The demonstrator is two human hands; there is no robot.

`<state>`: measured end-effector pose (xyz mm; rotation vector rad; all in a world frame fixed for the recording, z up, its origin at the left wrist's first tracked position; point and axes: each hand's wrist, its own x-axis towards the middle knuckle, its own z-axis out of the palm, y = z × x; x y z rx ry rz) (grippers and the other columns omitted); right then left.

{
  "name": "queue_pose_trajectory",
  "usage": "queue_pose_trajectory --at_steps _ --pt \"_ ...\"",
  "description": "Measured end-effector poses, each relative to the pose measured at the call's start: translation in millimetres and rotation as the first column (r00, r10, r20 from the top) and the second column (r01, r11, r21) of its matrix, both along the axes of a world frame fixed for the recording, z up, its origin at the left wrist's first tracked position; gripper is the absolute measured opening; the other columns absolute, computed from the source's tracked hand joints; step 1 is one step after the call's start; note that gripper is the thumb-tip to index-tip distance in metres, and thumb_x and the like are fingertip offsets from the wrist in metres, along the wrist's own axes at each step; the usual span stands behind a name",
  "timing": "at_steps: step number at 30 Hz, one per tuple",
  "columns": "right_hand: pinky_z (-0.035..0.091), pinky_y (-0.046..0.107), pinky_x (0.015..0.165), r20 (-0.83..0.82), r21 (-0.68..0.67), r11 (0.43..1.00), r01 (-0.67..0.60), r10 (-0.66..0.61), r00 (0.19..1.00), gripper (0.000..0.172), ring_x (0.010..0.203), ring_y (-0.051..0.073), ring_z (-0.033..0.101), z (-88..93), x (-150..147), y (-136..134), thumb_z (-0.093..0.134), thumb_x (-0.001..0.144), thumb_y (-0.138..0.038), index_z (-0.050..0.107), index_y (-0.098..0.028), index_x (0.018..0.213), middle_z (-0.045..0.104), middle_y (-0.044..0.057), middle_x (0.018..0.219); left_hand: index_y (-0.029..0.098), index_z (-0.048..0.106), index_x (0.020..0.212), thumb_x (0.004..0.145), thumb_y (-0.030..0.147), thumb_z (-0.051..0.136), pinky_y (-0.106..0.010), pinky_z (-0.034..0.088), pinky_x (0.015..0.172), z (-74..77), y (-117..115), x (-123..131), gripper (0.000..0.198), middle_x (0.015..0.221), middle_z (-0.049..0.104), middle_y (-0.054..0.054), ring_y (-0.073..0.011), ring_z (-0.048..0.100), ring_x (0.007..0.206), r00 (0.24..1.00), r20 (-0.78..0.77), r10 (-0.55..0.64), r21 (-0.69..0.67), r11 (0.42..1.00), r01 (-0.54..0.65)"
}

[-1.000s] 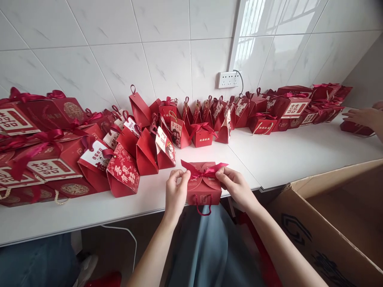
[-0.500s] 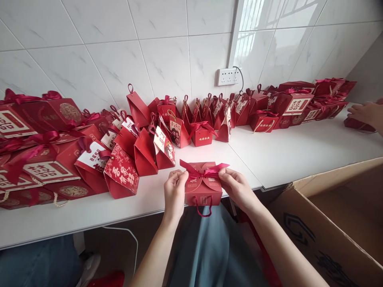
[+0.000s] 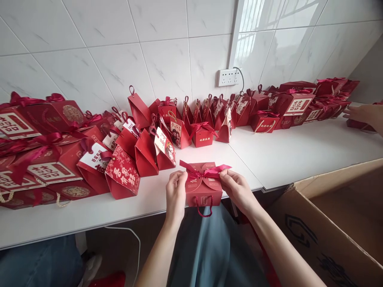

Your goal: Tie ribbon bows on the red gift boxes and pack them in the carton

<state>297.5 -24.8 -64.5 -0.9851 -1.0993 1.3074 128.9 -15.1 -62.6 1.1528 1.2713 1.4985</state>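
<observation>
Nearest of all, a dark red rope handle [image 3: 204, 215] is hung from the front of a red gift box [image 3: 204, 194], which is taken here as the landmark; its front face is set past the near edge of the surface [image 3: 248, 159], and whether it is borne by that edge cannot be told. At the gift box's left side, one part of a crimson ribbon [image 3: 213, 172] is pinched between thumb and fingertips by the left hand [image 3: 176, 195]; at its right side, the other part is pinched in the same way by the right hand [image 3: 239, 193]. Between the hands, the ribbon is knotted over the box's rounded top flaps. The step in hand is judged to be the tightening and shaping of the bow; for the next move, an even outward pull is called for, with the knot kept centred. To the right of the gift box, a cardboard carton [image 3: 302, 223] is placed below the surface. Beyond the gift box and to its left, triangular red boxes [image 3: 146, 157] are grouped; straight beyond it, a small bow-topped box [image 3: 202, 138] is stood. Farthest beyond it, a socket strip [image 3: 228, 77] is fixed to the tiled wall [image 3: 164, 59].
</observation>
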Motion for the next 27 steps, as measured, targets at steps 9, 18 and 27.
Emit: queue_pose_trajectory --at_steps 9,18,27 --pt "0.045 0.036 0.089 -0.016 0.090 0.994 0.065 -0.064 0.998 0.039 0.110 0.022 0.054 -14.5 8 3 0.045 0.087 -0.056 0.058 -0.023 0.104 0.060 0.007 0.113 0.023 0.043 0.117 0.067 0.044 0.070 -0.029 0.053 0.077 -1.3 -16 -4 0.060 0.122 0.053 -0.010 -0.0207 0.061 0.102 0.988 -0.106 -0.115 0.021 0.993 0.117" --pt "0.044 0.039 0.081 0.203 0.100 0.937 0.334 -0.348 0.915 0.046 0.062 0.019 0.056 -11.7 24 -18 0.035 0.089 -0.057 0.061 -0.019 0.089 0.052 -0.002 0.052 0.023 0.047 0.112 0.080 0.040 0.060 -0.037 0.042 0.101 4.5 5 -35 0.039 0.126 0.052 -0.011 -0.0227 0.050 0.122 0.955 -0.144 0.258 0.218 0.950 -0.224" --pt "0.043 0.040 0.096 0.259 0.266 0.956 0.125 -0.196 0.946 0.041 0.122 0.024 0.048 -10.7 15 -15 0.052 0.086 -0.049 0.050 -0.026 0.120 0.053 0.009 0.130 0.022 0.053 0.107 0.081 0.042 0.058 -0.041 0.039 0.101 3.3 -24 -19 0.033 0.115 0.057 -0.009 -0.0232 0.053 0.112 0.934 -0.349 0.082 0.201 0.979 -0.011"
